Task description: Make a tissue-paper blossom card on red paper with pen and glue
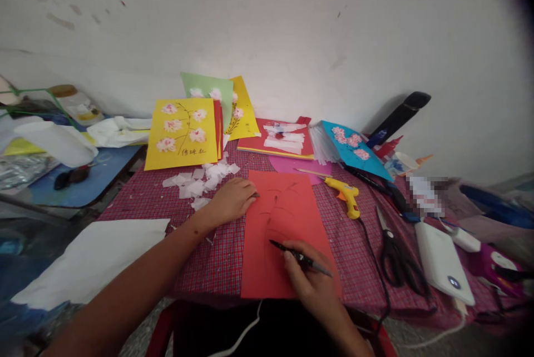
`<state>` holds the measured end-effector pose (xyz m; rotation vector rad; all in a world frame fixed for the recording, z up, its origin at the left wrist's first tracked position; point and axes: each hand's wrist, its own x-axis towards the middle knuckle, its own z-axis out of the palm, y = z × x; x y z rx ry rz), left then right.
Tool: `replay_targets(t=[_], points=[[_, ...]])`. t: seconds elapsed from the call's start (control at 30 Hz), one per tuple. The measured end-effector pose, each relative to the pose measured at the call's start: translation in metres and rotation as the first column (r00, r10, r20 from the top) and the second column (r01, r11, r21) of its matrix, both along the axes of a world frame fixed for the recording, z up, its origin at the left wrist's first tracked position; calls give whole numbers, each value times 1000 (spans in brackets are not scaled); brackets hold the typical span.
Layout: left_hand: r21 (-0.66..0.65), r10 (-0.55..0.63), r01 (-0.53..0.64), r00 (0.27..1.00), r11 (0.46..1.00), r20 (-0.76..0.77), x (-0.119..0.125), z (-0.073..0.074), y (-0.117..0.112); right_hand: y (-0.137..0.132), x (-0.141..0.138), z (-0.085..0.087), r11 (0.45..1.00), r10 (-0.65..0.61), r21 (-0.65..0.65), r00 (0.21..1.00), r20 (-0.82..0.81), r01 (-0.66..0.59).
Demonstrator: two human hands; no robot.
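A red sheet of paper (287, 218) lies on the checkered tablecloth (217, 257) in front of me, with dark pen lines drawn on it. My right hand (311, 279) is closed round a black pen (298, 257), whose tip touches the sheet near its middle. My left hand (231, 198) rests with fingers curled on the sheet's upper left edge, holding it flat. Small white paper scraps (202, 179) lie just beyond my left hand.
Finished flower cards stand against the wall: yellow (181, 132), green (208, 90) and blue (354, 148). A yellow glue gun (344, 193), black scissors (396, 254) and a white power bank (442, 262) lie to the right. White paper (92, 257) hangs at the left.
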<state>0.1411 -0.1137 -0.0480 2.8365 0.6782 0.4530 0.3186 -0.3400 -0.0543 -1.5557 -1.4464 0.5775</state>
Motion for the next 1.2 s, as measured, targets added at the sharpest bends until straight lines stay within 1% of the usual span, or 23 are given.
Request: replay_targets(t=[0.23, 0.37, 0.5, 0.67, 0.87, 0.93, 1.07, 1.2], points=[[-5, 8, -8, 1000, 1000, -28, 1, 3, -1, 1, -1, 6, 995, 96, -17, 995, 5, -96], [2, 2, -2, 1000, 1000, -29, 0, 2, -1, 1, -1, 4, 996, 80, -31, 997, -3, -80], [6, 4, -4, 999, 1000, -36, 0, 2, -1, 2, -1, 1, 998, 58, -15, 998, 4, -57], [2, 2, -2, 999, 1000, -34, 0, 2, 0, 2, -1, 2, 998, 57, -11, 998, 16, -56], [3, 1, 0, 1000, 1000, -30, 0, 2, -1, 1, -1, 6, 990, 138, 21, 990, 31, -138], [0, 4, -4, 1000, 1000, -26, 0, 2, -1, 1, 0, 6, 991, 128, 32, 991, 37, -129], [-1, 2, -2, 999, 1000, -33, 0, 1, -1, 0, 0, 3, 996, 68, 56, 997, 36, -70], [4, 0, 0, 1000, 1000, -23, 0, 0, 0, 0, 0, 2, 997, 52, 55, 997, 52, -55]])
